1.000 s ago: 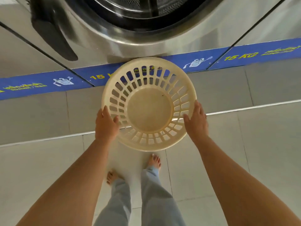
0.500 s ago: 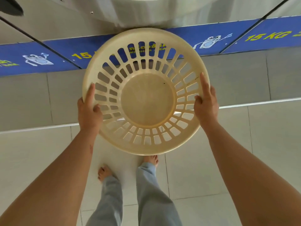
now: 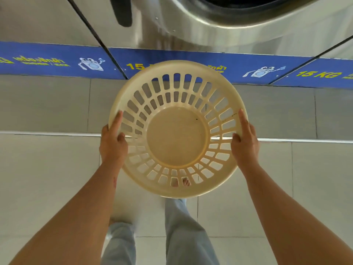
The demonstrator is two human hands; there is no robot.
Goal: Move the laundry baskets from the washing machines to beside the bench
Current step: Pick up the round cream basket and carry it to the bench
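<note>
A round cream plastic laundry basket (image 3: 177, 134) with slotted walls hangs in the air in front of me, open side up and empty. My left hand (image 3: 113, 142) grips its left rim, thumb inside, index finger stretched along the edge. My right hand (image 3: 245, 142) grips the right rim the same way. A steel washing machine (image 3: 219, 22) with a round door stands just beyond the basket at the top of the view. No bench is in view.
A blue strip (image 3: 57, 62) marked "15 KG" runs along the foot of the machines. Below it comes a grey tiled step (image 3: 47, 104), then the pale tiled floor (image 3: 47, 188). My legs in light jeans (image 3: 183, 232) stand under the basket.
The basket has come up off the floor in both hands and nearer to me. My view has shifted, so the machine door now sits upper right.
</note>
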